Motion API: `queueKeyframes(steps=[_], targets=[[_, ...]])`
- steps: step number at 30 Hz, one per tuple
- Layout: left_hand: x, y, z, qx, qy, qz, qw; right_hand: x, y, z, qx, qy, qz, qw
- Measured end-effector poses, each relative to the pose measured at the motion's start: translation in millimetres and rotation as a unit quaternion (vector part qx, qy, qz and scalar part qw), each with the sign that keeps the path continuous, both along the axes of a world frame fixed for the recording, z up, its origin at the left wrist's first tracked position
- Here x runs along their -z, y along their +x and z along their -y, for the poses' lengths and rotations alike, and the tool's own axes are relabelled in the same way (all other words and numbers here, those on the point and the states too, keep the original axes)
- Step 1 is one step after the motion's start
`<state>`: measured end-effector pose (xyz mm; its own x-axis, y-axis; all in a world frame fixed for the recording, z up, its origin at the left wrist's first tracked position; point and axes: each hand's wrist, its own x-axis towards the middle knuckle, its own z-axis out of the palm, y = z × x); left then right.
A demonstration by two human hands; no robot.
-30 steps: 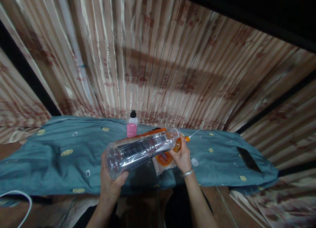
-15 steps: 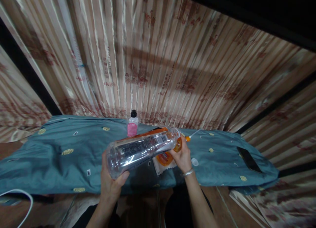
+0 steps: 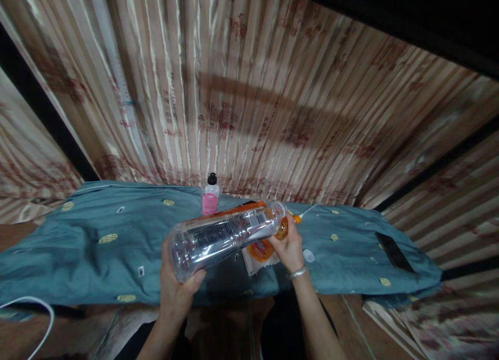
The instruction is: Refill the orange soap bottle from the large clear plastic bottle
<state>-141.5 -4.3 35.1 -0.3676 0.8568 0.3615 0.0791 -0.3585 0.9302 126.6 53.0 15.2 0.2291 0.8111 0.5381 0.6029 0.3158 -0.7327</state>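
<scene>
Clear plastic bottle [image 3: 224,240] is kept nearly level above the teal sheet [image 3: 136,230], its tilt hardly changed over the last second, so a steady hold seems to be maintained; its base is clasped by the left hand [image 3: 177,279], thumb in front; just beside its mouth, an amber container [image 3: 281,229] is pinched by the right hand [image 3: 289,245], wrist angled inward.

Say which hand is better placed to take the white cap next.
Probably the right hand: the white cap lies beside its wrist. The left hand is farther off, holding the clear bottle's base. The right is also busy, apparently holding the amber container.
</scene>
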Motion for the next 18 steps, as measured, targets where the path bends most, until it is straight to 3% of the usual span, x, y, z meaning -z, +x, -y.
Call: queueKeyframes(steps=[18], targets=[[0.7, 1.0, -1.2, -0.009, -0.003, 0.025, 1.0, 1.3, 0.7, -0.3, 0.011, 0.01, 0.013, 1.0]])
